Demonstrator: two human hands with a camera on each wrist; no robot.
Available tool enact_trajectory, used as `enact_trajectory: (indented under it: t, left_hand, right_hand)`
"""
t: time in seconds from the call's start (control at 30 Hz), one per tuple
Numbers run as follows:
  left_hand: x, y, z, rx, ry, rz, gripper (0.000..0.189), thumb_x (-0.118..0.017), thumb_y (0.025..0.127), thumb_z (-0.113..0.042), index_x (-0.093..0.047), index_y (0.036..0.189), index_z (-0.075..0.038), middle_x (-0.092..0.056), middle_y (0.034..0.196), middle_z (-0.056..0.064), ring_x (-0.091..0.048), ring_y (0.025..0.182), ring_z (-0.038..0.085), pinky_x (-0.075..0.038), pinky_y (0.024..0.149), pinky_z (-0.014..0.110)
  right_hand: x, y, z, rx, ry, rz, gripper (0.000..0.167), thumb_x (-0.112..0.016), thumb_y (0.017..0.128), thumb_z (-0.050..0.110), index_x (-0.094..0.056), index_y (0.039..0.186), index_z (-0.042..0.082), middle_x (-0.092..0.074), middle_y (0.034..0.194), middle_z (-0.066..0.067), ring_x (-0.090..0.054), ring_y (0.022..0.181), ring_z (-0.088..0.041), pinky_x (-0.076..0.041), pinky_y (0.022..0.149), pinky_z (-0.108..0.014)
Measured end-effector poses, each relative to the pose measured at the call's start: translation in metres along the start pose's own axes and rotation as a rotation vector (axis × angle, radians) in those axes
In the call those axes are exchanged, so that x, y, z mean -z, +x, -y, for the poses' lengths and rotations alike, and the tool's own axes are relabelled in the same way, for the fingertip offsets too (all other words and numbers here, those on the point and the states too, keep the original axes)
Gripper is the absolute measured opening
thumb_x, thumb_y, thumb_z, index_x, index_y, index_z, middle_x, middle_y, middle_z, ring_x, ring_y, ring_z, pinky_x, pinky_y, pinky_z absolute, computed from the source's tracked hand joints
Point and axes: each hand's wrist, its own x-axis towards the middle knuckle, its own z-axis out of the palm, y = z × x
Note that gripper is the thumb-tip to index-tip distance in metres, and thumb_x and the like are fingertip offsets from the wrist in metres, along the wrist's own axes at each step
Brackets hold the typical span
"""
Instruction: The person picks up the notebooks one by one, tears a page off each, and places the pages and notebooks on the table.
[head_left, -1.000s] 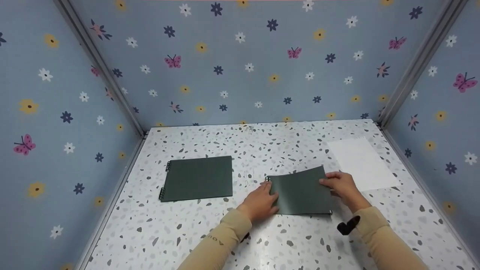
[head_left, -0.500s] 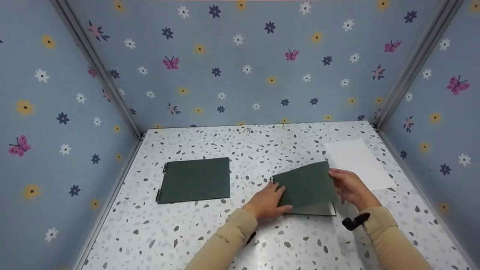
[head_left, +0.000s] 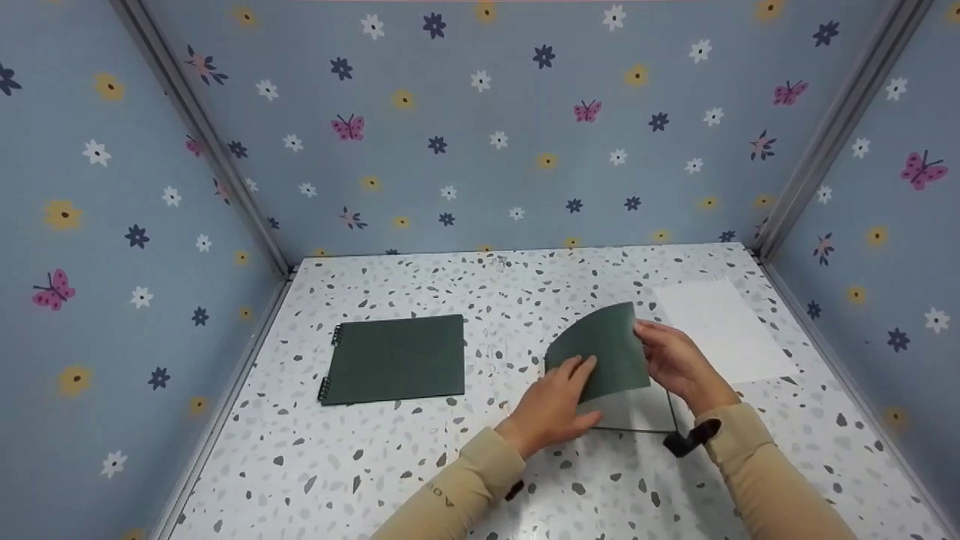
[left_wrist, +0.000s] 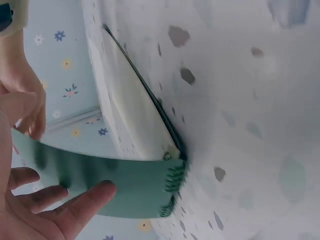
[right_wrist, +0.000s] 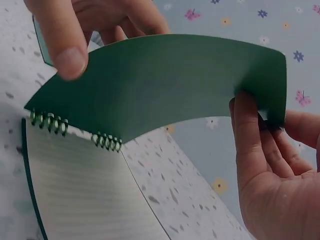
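A dark green spiral notebook (head_left: 656,416) lies on the table with its front cover (head_left: 615,345) raised and bowed. Beneath it, ruled pages (right_wrist: 85,180) show beside the wire rings (right_wrist: 106,142). My right hand (head_left: 679,367) pinches the cover's free edge, fingers on the inner face. My left hand (head_left: 551,409) has its fingers spread over the cover's outer face near the binding; its thumb reaches past the near edge, over the page side. In the left wrist view, the left fingers (left_wrist: 87,205) lie fairly straight along the cover.
Another green spiral notebook (head_left: 397,360) lies closed at the left. A loose white sheet (head_left: 724,330) rests behind my right hand. Flower-patterned walls (head_left: 480,135) enclose the speckled table (head_left: 420,465) at the back and both sides.
My right hand has lifted the cover and bent it up and leftward, uncovering pages. My left hand has shifted slightly right, from beside the binding onto the cover.
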Motion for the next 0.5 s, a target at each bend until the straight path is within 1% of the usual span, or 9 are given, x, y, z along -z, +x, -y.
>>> enact_trajectory:
  t: [0.17, 0.27, 0.33, 0.4, 0.5]
  left_hand:
    - [-0.001, -0.001, -0.007, 0.032, -0.011, -0.05, 0.077, -0.07, 0.102, -0.016, -0.035, 0.17, -0.008, -0.049, 0.163, 0.024, -0.066, 0.135, 0.039, -0.06, 0.108, 0.045]
    - [-0.003, -0.001, -0.009, 0.051, -0.008, -0.083, 0.079, -0.067, 0.1, -0.007, -0.032, 0.171, -0.007, -0.049, 0.163, 0.025, -0.066, 0.135, 0.038, -0.061, 0.107, 0.044]
    - [-0.003, -0.001, -0.01, 0.063, -0.023, -0.099, 0.079, -0.064, 0.1, -0.003, -0.029, 0.172, -0.005, -0.05, 0.162, 0.026, -0.065, 0.137, 0.038, -0.06, 0.108, 0.043]
    - [-0.003, -0.001, -0.01, 0.086, -0.065, -0.111, 0.079, -0.061, 0.101, -0.001, -0.027, 0.172, -0.003, -0.05, 0.161, 0.027, -0.064, 0.139, 0.038, -0.059, 0.11, 0.044]
    - [-0.001, -0.001, -0.007, 0.134, -0.186, -0.129, 0.079, -0.054, 0.1, 0.004, -0.024, 0.172, -0.003, -0.049, 0.162, 0.028, -0.063, 0.14, 0.038, -0.056, 0.115, 0.045]
  right_hand:
    - [-0.012, 0.005, -0.002, 0.029, 0.001, 0.051, 0.029, -0.052, 0.116, 0.016, -0.08, 0.106, 0.016, -0.078, 0.102, 0.002, -0.073, 0.094, -0.011, -0.064, 0.085, -0.029]
    - [-0.013, 0.006, -0.003, 0.05, -0.009, 0.075, 0.028, -0.052, 0.117, 0.017, -0.08, 0.11, 0.015, -0.08, 0.106, 0.001, -0.076, 0.098, -0.014, -0.064, 0.089, -0.03]
    - [-0.011, 0.006, -0.004, 0.069, -0.018, 0.09, 0.026, -0.052, 0.117, 0.017, -0.078, 0.114, 0.013, -0.08, 0.109, -0.002, -0.078, 0.101, -0.016, -0.064, 0.092, -0.03]
    - [-0.006, 0.005, -0.004, 0.081, -0.051, 0.083, 0.023, -0.054, 0.116, 0.018, -0.076, 0.118, 0.013, -0.08, 0.112, -0.003, -0.079, 0.105, -0.018, -0.064, 0.095, -0.03]
    - [0.004, 0.003, -0.007, 0.085, -0.145, 0.045, 0.019, -0.061, 0.113, 0.019, -0.072, 0.126, 0.011, -0.079, 0.115, -0.003, -0.079, 0.11, -0.019, -0.064, 0.097, -0.03]
